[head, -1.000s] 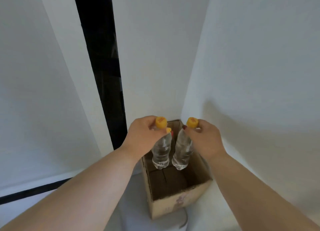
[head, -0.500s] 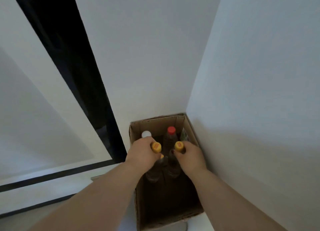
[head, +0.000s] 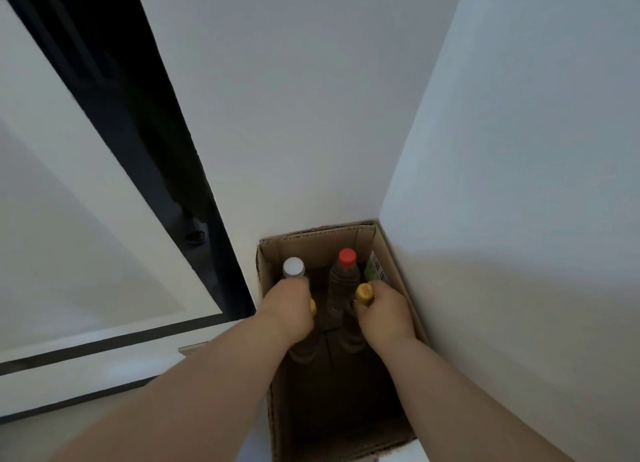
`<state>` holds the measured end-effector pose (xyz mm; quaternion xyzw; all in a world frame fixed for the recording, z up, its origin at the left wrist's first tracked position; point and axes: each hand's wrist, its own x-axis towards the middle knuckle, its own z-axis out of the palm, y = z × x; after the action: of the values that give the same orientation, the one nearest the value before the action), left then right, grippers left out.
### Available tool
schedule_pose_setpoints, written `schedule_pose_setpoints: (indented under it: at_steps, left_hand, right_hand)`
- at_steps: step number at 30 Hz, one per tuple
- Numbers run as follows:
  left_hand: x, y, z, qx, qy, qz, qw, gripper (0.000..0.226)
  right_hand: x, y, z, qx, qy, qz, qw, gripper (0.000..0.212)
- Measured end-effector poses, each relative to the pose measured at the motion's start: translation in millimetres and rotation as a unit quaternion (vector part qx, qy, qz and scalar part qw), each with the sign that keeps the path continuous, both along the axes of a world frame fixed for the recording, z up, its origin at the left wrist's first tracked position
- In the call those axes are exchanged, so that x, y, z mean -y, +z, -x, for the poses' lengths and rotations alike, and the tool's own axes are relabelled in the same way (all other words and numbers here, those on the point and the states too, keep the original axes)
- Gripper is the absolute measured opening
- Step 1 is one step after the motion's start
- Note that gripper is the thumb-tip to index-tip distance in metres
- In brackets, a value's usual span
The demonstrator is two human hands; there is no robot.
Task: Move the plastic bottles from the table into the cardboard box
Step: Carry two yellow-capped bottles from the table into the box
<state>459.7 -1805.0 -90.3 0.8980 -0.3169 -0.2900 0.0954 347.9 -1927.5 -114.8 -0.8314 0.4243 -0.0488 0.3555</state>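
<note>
Now both hands' fingers clamp yellow-capped, seemingly clear bottles, left hand (head: 289, 309) and right hand (head: 384, 314), inside the cardboard box (head: 388, 254).

Soft, dim daylight; cardboard box (head: 388, 254) interior in deep shadow; wide-angle edge distortion.

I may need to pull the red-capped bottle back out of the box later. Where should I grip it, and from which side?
Grip the red-capped bottle at the neck just under its cap, coming straight down from above. It stands upright deep in the cardboard box, so only its top is open to fingers.
</note>
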Motion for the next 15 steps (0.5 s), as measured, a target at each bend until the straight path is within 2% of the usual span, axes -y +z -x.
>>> schedule_pose_setpoints:
  at_steps: [6, 10, 15]
  left_hand:
    - [-3, -1, 0, 0.005, -0.022, -0.005, 1.0, 0.026]
    - [-5, -1, 1, 0.021, -0.042, -0.003, 0.999, 0.033]
    - [-13, 3, 1, 0.047, -0.094, -0.002, 0.994, 0.029]
  right_hand:
    - [-3, 1, 6, -0.01, 0.018, 0.011, 1.0, 0.004]
    - [-2, 2, 5, -0.04, 0.027, 0.006, 0.999, 0.004]
    - [-3, 7, 4, -0.087, 0.073, 0.038, 0.993, 0.025]
